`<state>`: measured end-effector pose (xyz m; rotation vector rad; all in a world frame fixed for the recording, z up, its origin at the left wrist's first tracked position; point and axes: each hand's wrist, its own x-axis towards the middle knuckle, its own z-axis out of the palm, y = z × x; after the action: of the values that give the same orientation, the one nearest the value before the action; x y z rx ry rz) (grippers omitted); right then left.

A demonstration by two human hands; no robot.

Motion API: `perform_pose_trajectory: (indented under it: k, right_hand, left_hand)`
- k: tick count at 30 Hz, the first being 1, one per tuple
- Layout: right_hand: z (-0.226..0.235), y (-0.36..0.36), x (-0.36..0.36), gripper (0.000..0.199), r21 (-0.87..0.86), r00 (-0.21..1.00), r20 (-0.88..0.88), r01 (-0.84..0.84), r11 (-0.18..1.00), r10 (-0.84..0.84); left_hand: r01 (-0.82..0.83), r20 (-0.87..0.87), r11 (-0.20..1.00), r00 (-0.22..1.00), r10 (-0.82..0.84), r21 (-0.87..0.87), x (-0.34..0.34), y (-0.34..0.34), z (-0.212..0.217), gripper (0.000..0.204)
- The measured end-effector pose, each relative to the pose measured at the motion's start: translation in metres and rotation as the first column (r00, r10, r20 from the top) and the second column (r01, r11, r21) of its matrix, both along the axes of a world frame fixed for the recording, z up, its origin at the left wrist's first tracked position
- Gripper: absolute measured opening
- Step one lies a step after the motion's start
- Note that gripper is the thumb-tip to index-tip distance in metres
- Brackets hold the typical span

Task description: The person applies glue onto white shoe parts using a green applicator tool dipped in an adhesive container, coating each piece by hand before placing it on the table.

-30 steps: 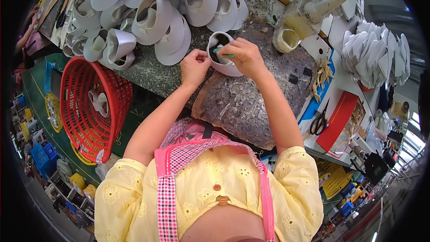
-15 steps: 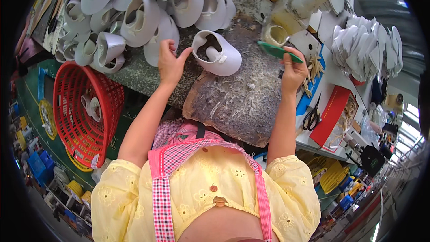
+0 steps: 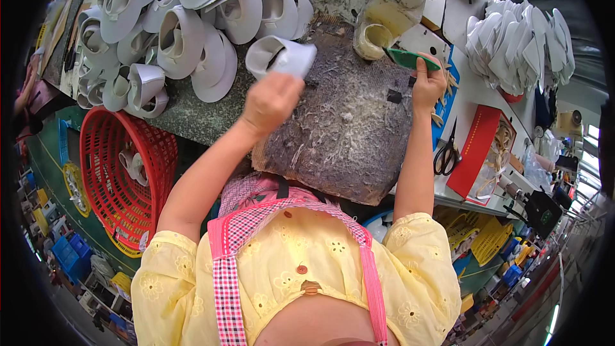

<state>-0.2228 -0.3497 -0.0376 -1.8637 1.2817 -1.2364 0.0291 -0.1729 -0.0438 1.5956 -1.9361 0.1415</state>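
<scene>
Fingers of the left hand (image 3: 272, 99) are closed around a white shoe upper (image 3: 280, 57), held above the worn grey mat (image 3: 349, 138). A green brush (image 3: 413, 59) is pinched shut in the right hand (image 3: 428, 84) at the mat's far right corner, beside a glue pot (image 3: 373, 40). A red flat box (image 3: 475, 150) lies right of the mat, a red basket (image 3: 122, 173) left.

White shoe upper (image 3: 282, 56): smooth matt synthetic, showing a soft sheen. Work mat (image 3: 349, 134): rough, worn, crusted with pale dried residue, fraying at its edges. Green brush (image 3: 413, 59): glossy plastic. Glue pot (image 3: 373, 40): looking smeared, yellowed. Red basket (image 3: 112, 173): glossy plastic mesh. Scissors (image 3: 446, 154): dark metal.
</scene>
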Motion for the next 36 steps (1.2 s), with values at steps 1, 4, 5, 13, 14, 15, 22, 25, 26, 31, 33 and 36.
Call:
perform_pose_trajectory:
  k: [1,4,5,13,14,15,22,25,26,31,33,36]
  right_hand:
    - [0.001,0.005,0.0,0.01,0.023,0.993,0.115,0.021,1.0,-0.023]
    - [0.007,0.02,0.008,0.012,0.045,0.957,0.278,0.074,0.996,-0.083]
    - [0.01,0.026,0.013,0.014,0.097,0.909,0.41,0.031,0.995,-0.068]
    - [0.034,0.1,0.05,0.018,0.25,0.558,0.828,-0.458,0.853,0.058]
    - [0.036,0.107,0.051,0.018,0.255,0.539,0.837,-0.531,0.808,0.091]
    - [0.037,0.112,0.053,0.018,0.242,0.52,0.848,-0.555,0.796,0.105]
    - [0.036,0.114,0.055,0.017,0.336,0.332,0.933,-0.652,0.68,-0.142]
    - [0.028,0.122,0.061,0.014,0.371,0.588,0.806,-0.598,0.711,0.074]
    - [0.025,0.127,0.065,0.013,0.364,0.717,0.667,-0.551,0.751,0.203]
    - [0.006,0.152,0.088,0.011,0.282,0.823,0.247,-0.566,0.774,0.512]
    - [0.002,0.156,0.096,0.02,0.011,0.658,-0.037,-0.752,0.659,0.752]
    - [-0.001,0.156,0.104,0.024,-0.134,0.482,-0.186,-0.876,0.464,0.856]
  left_hand:
    - [-0.123,-0.049,0.992,0.991,0.121,-0.038,0.012,-0.007,0.009,0.011]
    - [-0.473,-0.435,0.873,0.765,0.475,0.122,0.052,-0.024,0.037,0.018]
    - [-0.531,-0.509,0.819,0.655,0.559,0.216,0.063,-0.025,0.044,0.018]
    - [-0.433,-0.81,0.869,0.404,0.425,0.24,0.062,0.037,0.069,0.012]
    - [-0.476,-0.828,0.85,0.366,0.425,0.226,0.065,0.045,0.074,0.012]
    - [-0.522,-0.88,0.834,0.292,0.374,0.181,0.068,0.052,0.081,0.012]
    - [-0.373,-0.862,0.864,0.247,0.443,0.337,0.06,0.087,0.065,0.009]
    - [-0.358,-0.885,0.858,0.148,0.442,0.368,0.048,0.084,0.031,0.008]
    - [-0.337,-0.902,0.867,0.1,0.421,0.368,0.045,0.081,0.02,0.008]
    - [-0.376,-0.866,0.815,0.06,0.496,0.441,0.038,0.085,-0.008,0.007]
    - [-0.344,-0.876,0.846,0.111,0.468,0.408,0.036,0.09,-0.009,0.007]
    - [-0.315,-0.868,0.858,0.161,0.469,0.405,0.032,0.094,-0.008,0.007]
